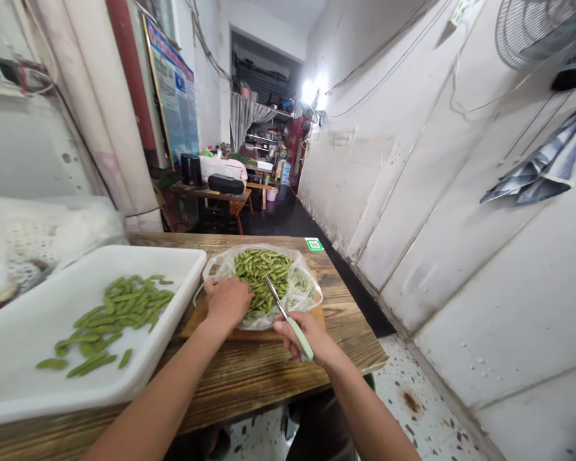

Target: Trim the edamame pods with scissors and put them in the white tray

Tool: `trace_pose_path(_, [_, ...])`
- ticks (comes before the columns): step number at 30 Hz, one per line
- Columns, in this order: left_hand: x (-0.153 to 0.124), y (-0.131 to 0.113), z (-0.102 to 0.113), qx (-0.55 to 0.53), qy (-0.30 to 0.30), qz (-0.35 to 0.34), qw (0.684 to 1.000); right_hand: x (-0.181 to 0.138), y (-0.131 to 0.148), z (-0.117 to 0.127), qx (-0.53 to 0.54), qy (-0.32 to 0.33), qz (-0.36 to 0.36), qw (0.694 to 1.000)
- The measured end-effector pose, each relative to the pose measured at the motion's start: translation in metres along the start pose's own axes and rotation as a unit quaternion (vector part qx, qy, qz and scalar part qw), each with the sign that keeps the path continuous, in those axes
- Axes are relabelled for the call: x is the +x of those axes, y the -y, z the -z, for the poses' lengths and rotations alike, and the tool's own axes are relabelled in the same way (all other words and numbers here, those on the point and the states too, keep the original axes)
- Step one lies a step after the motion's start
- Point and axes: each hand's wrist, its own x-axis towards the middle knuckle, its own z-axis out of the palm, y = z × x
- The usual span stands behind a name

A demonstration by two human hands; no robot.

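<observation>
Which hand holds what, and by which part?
Right hand grips scissors by the pale green handle. Left hand rests on the pods in the bag; a hold cannot be told.

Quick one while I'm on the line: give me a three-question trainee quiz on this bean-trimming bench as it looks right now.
1. True or false: the right hand holds pale green-handled scissors.
2. Where does the left hand rest? A) in the white rectangular plastic tray B) on the heap of green bean pods in the clear plastic bag C) on the bare wooden table
3. Fill in: the bag lies on a wooden ____ board.

Key: 1 true. 2 B. 3 cutting. The tray to the left also holds loose green pods.
</observation>
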Motion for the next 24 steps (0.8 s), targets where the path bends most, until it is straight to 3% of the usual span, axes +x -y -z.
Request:
trace_pose_path(8, [0.002, 0.004, 0.012, -0.028, 0.010, 0.009, 1.000, -0.001, 0.003, -0.002, 0.017, -0.003, -0.017, 1.000])
trace_pose_path(11, [-0.001, 0.008, 0.017, -0.135, 0.006, 0.031, 0.990, -0.002, 0.006, -0.004, 0.015, 0.001, -0.032, 0.999])
trace_pose_path(15, [-0.008, 0.012, 0.020, -0.303, 0.022, 0.013, 0.953, -0.005, 0.008, -0.004, -0.005, 0.009, -0.025, 1.000])
trace_pose_path(19, [-0.013, 0.012, 0.025, -0.355, 0.047, -0.001, 0.934, -0.009, 0.010, -0.002, -0.046, 0.025, 0.008, 0.999])
trace_pose_path(24, [-0.016, 0.012, 0.034, -0.374, 0.053, -0.001, 0.926, -0.011, 0.017, 0.001, -0.107, 0.013, 0.107, 0.988])
